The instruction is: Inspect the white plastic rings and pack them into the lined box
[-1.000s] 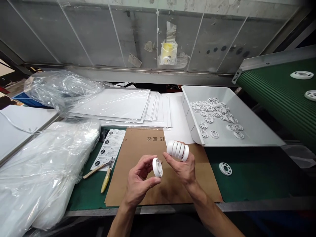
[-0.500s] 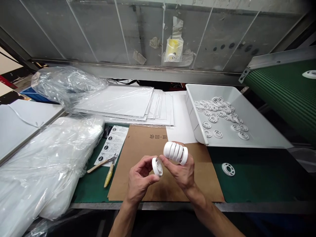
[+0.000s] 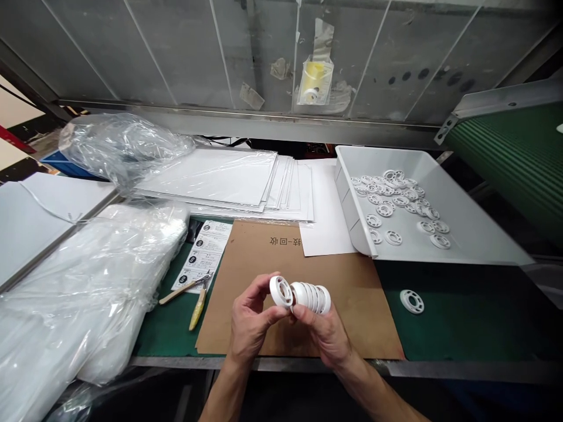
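Note:
Between the thumb and fingers of my left hand is one white plastic ring, its open face with holes turned towards the right. My right hand is closed around a row of several white rings, lined up side by side like a short roll. The single ring is right beside the left end of that row; whether they touch I cannot tell. Both hands are over a brown cardboard sheet with printed characters. My right fingers are mostly hidden behind the rings.
A white tray with several loose rings stands at the back right. One ring lies on the green mat. Nippers and a label sheet are left of the cardboard. Plastic bags fill the left; a green conveyor is at right.
My right hand has lowered and tilted the row of rings towards the left hand's ring. The left ring has turned to show more of its face. The view has shifted slightly.

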Demonstrator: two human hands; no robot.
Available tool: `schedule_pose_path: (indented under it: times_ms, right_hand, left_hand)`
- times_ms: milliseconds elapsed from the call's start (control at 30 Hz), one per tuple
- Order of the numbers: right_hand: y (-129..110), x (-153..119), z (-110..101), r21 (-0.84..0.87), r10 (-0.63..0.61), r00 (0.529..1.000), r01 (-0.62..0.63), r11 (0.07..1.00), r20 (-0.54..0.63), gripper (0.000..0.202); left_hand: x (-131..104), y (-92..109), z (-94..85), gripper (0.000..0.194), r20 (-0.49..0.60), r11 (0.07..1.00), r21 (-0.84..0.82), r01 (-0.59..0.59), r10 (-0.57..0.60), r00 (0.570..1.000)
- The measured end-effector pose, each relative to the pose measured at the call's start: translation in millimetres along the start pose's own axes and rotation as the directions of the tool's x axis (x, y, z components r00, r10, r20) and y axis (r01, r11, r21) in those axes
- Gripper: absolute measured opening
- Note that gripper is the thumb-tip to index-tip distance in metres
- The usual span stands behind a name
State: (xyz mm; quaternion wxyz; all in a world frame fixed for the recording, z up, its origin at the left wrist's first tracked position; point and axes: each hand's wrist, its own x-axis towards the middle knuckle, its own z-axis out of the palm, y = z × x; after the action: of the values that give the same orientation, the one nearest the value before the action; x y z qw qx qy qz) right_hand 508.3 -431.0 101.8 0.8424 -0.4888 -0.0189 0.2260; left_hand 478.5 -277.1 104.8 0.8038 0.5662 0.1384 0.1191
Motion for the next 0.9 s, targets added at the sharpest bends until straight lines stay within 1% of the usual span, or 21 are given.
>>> schedule_pose_path:
  times_ms: [100, 167, 267, 367, 467, 533, 567, 667, 767, 833, 900]
  right_hand:
    - [0.5, 0.6, 4.7, 0.083, 0.029, 0.999, -0.03, 0.996, 0.019, 0.027]
    - [-0.2, 1.7, 6.3, 0.127, 0.054, 0.998, -0.058, 0.99, 0.031, 0.027]
    - [-1.5, 3.2, 6.7, 0.148, 0.076, 0.996, -0.081, 0.986, 0.038, 0.027]
    - [-3.4, 4.3, 4.9, 0.17, 0.073, 0.997, -0.07, 0.983, -0.008, 0.026]
    - [-6.6, 5.7, 0.9, 0.207, 0.087, 0.994, -0.072, 0.976, -0.068, 0.029]
    - [-9.2, 6.9, -2.6, 0.239, 0.107, 0.989, -0.079, 0.968, -0.107, 0.033]
    - [-10.2, 7.6, -4.4, 0.265, 0.121, 0.985, -0.084, 0.961, -0.127, 0.034]
    - [-11.2, 9.3, -9.3, 0.344, 0.174, 0.971, -0.11, 0.933, -0.161, 0.039]
    - [-9.9, 11.0, -13.0, 0.369, 0.173, 0.971, -0.102, 0.924, -0.167, 0.043]
    - [-9.1, 11.9, -15.4, 0.342, 0.133, 0.98, -0.074, 0.937, -0.151, 0.044]
    - [-8.8, 12.5, -18.4, 0.281, 0.073, 0.989, -0.035, 0.959, -0.127, 0.044]
  left_hand:
    - [0.5, 2.9, 1.3, 0.056, 0.014, 0.992, 0.102, -0.071, 0.07, 0.997]
    - [1.2, 2.5, 0.6, 0.055, 0.031, 0.988, 0.119, -0.1, 0.097, 0.995]
    - [2.9, -1.0, -1.4, 0.055, 0.065, 0.981, 0.148, -0.127, 0.119, 0.991]
    - [5.0, -5.6, -2.4, 0.054, 0.116, 0.959, 0.218, -0.179, 0.157, 0.981]
    - [6.9, -8.3, -0.6, 0.058, 0.195, 0.918, 0.289, -0.272, 0.222, 0.955]
    - [8.3, -8.4, 2.2, 0.062, 0.268, 0.87, 0.328, -0.368, 0.288, 0.919]
    - [9.0, -8.0, 4.0, 0.064, 0.311, 0.837, 0.345, -0.425, 0.325, 0.893]
    - [11.2, -5.7, 9.3, 0.066, 0.437, 0.709, 0.376, -0.596, 0.432, 0.789]
    - [12.8, -3.6, 12.8, 0.068, 0.505, 0.591, 0.384, -0.709, 0.508, 0.697]
    - [13.1, -2.9, 13.9, 0.07, 0.52, 0.535, 0.394, -0.747, 0.541, 0.661]
    - [12.7, -3.1, 14.6, 0.071, 0.523, 0.501, 0.399, -0.768, 0.564, 0.639]
